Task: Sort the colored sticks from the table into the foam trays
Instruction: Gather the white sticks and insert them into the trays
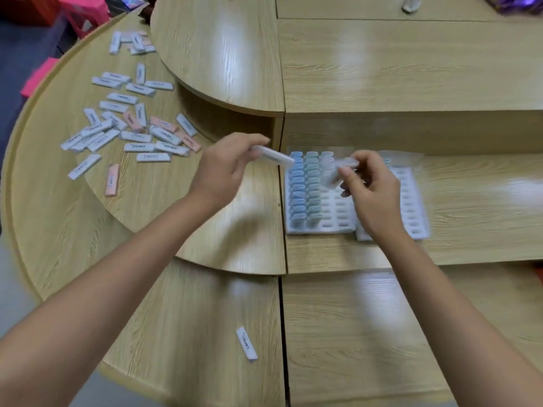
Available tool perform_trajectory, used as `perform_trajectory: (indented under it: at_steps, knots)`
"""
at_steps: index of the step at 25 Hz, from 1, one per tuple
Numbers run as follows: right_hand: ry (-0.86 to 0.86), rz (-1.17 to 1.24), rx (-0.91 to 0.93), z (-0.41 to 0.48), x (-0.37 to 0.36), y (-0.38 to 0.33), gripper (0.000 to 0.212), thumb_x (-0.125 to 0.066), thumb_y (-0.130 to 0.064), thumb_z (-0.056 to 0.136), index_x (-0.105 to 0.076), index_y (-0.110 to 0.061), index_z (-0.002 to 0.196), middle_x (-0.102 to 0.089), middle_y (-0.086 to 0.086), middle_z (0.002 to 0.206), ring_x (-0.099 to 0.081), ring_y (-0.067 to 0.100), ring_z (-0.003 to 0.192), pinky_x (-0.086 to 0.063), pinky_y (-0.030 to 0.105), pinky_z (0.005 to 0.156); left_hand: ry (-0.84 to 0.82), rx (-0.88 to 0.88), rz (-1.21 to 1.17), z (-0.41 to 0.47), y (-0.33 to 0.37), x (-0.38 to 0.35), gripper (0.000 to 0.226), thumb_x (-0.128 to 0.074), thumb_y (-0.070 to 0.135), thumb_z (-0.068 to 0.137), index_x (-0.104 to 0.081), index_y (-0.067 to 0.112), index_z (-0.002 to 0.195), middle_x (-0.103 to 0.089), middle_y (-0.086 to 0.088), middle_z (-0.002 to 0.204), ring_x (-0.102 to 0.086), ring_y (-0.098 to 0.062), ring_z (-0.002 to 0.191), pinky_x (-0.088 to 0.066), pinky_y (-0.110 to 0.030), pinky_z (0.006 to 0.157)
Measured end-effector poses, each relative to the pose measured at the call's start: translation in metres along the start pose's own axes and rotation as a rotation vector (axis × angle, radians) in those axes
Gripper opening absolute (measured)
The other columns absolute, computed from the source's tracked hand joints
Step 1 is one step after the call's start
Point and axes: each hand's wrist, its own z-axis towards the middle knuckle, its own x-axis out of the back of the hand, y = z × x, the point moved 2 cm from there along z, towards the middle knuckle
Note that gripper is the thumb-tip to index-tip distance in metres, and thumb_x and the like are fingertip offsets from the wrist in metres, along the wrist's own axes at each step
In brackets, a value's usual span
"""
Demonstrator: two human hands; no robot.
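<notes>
Centre frame, I see the left hand (226,165) pinching a white stick (273,156) between thumb and curled fingers, tip aimed at 3 o'clock toward the tray (320,230). Right hand (370,186) curls round a blurred pale stick (338,171) above that tray, where blue and teal sticks (305,189) stand in rows. Second tray (411,198) sits just beside at 3 o'clock. Loose pile (132,127) at 10 o'clock, one stray (246,343) at 6
</notes>
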Motion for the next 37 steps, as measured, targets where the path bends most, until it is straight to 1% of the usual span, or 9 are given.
perform_trajectory:
  at_steps: [2,5,10,12,16,21,26,31,37]
  knots:
    - [0.048,-0.019,-0.035,-0.004,0.016,0.015,0.027,-0.057,-0.007,0.092,-0.05,-0.032,0.085,-0.06,-0.001,0.072,-0.06,0.006,0.061,-0.048,0.013,0.058,-0.099,-0.093,0.034,0.019,0.032,-0.025,0.024,-0.051,0.013,0.095,-0.063,0.007,0.114,-0.067,-0.002,0.105,-0.06,-0.011,0.097,-0.044,-0.018,0.085]
    - [0.067,-0.035,-0.071,-0.009,0.028,0.04,0.017,-0.055,-0.005,0.092,-0.051,-0.021,0.089,-0.061,0.012,0.082,-0.064,0.017,0.066,-0.047,0.009,0.059,-0.286,-0.024,0.117,0.038,0.056,-0.065,0.024,-0.053,0.022,0.094,-0.063,0.012,0.113,-0.068,-0.003,0.097,-0.061,-0.021,0.09,-0.041,-0.027,0.075]
    - [0.001,-0.124,-0.04,-0.008,0.032,0.058,0.01,-0.053,-0.002,0.092,-0.056,-0.011,0.092,-0.059,-0.003,0.076,-0.066,0.016,0.07,-0.047,0.008,0.063,-0.414,-0.104,0.216,0.045,0.05,-0.105,0.021,-0.056,0.027,0.093,-0.068,0.017,0.107,-0.07,-0.002,0.097,-0.063,-0.022,0.091,-0.049,-0.038,0.077]
    - [-0.01,-0.127,-0.025,-0.004,0.032,0.059,0.014,-0.052,-0.001,0.092,-0.054,-0.014,0.087,-0.057,-0.011,0.073,-0.066,0.015,0.07,-0.049,0.011,0.065,-0.436,-0.149,0.26,0.042,0.044,-0.115,0.019,-0.059,0.023,0.091,-0.071,0.015,0.104,-0.071,-0.004,0.091,-0.063,-0.025,0.087,-0.05,-0.037,0.073]
    - [-0.052,-0.163,-0.01,0.003,0.028,0.065,0.01,-0.052,-0.003,0.092,-0.056,-0.01,0.087,-0.064,0.004,0.078,-0.067,0.018,0.075,-0.054,0.031,0.069,-0.396,-0.221,0.299,0.042,0.042,-0.123,0.013,-0.065,0.014,0.084,-0.073,0.009,0.092,-0.068,-0.006,0.073,-0.064,-0.029,0.068,-0.051,-0.035,0.057]
    - [-0.175,-0.274,0.023,0.007,0.013,0.071,0.008,-0.053,-0.005,0.092,-0.06,-0.007,0.096,-0.064,0.011,0.083,-0.064,0.023,0.076,-0.05,0.033,0.067,-0.457,-0.242,0.363,0.047,0.042,-0.129,0.021,-0.053,0.016,0.088,-0.07,0.007,0.094,-0.065,-0.01,0.072,-0.06,-0.03,0.068,-0.052,-0.043,0.057]
    - [-0.231,-0.382,0.034,0.01,0.003,0.078,0.013,-0.049,-0.002,0.091,-0.059,-0.008,0.085,-0.059,0.008,0.077,-0.057,0.021,0.072,-0.043,0.033,0.061,-0.601,-0.208,0.436,0.049,0.043,-0.135,0.013,-0.057,0.009,0.087,-0.068,0.008,0.094,-0.063,-0.008,0.074,-0.058,-0.029,0.073,-0.051,-0.045,0.062]
    - [-0.241,-0.559,0.169,0.015,-0.005,0.077,0.011,-0.056,-0.006,0.088,-0.066,-0.005,0.093,-0.064,0.012,0.087,-0.059,0.03,0.077,-0.046,0.038,0.06,-0.458,-0.067,0.412,0.046,0.047,-0.136,0.019,-0.054,0.026,0.091,-0.061,0.011,0.101,-0.067,-0.008,0.079,-0.06,-0.031,0.077,-0.046,-0.038,0.066]
    - [-0.242,-0.647,0.058,0.02,-0.011,0.077,0.013,-0.055,-0.01,0.091,-0.065,-0.004,0.097,-0.065,0.015,0.092,-0.059,0.03,0.085,-0.04,0.034,0.063,-0.286,-0.15,0.379,0.041,0.039,-0.133,0.008,-0.068,0.025,0.078,-0.071,0.019,0.072,-0.067,0.002,0.068,-0.062,-0.024,0.067,-0.038,-0.03,0.061]
